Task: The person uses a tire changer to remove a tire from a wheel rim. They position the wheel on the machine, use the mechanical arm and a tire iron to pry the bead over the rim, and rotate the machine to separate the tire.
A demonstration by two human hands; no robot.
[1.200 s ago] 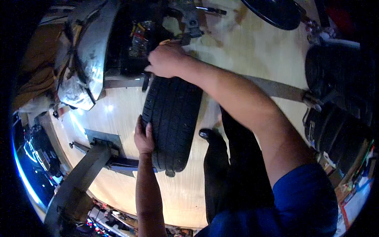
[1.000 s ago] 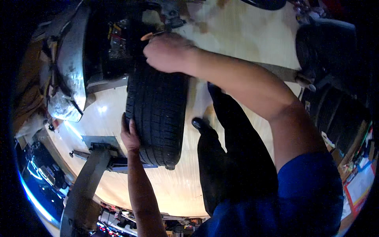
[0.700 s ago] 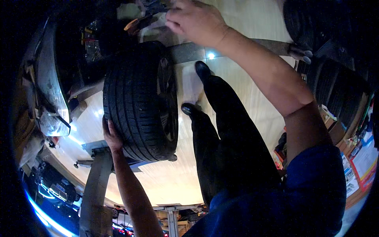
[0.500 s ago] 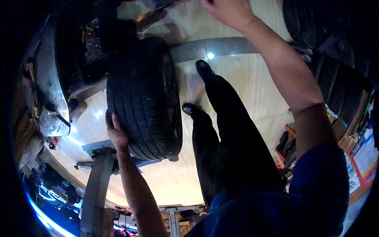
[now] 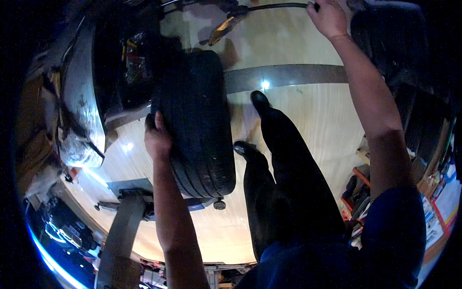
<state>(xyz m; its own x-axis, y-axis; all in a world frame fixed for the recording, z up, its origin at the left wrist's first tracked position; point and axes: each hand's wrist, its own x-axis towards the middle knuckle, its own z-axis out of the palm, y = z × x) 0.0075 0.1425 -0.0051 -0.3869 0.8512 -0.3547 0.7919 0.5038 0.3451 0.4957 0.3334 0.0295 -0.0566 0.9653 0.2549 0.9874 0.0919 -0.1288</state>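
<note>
A large black car tyre (image 5: 202, 130) stands left of my legs, its tread facing up toward me. My left hand (image 5: 158, 137) grips the tyre's left edge, thumb on the tread and fingers curled over the side, partly hidden. My right hand (image 5: 328, 18) is stretched out to the far right at the top of the view. Its fingers are closed at the end of a thin dark rod or hose (image 5: 279, 6), which runs off to the left. Beyond the tyre, a brown and orange-yellow object (image 5: 222, 30) shows, too dim to name.
A grey metal post (image 5: 122, 236) rises at lower left. A pale curved panel (image 5: 84, 106) is at far left. Stacked tyres (image 5: 418, 130) line the right, above a cluttered shelf (image 5: 435, 212). A dark strip (image 5: 288, 74) crosses the pale floor (image 5: 308, 120).
The view has shifted. My right hand has moved to the right, and the dark rod or hose now shows at its fingers. My left hand has slid farther up the tyre's edge.
</note>
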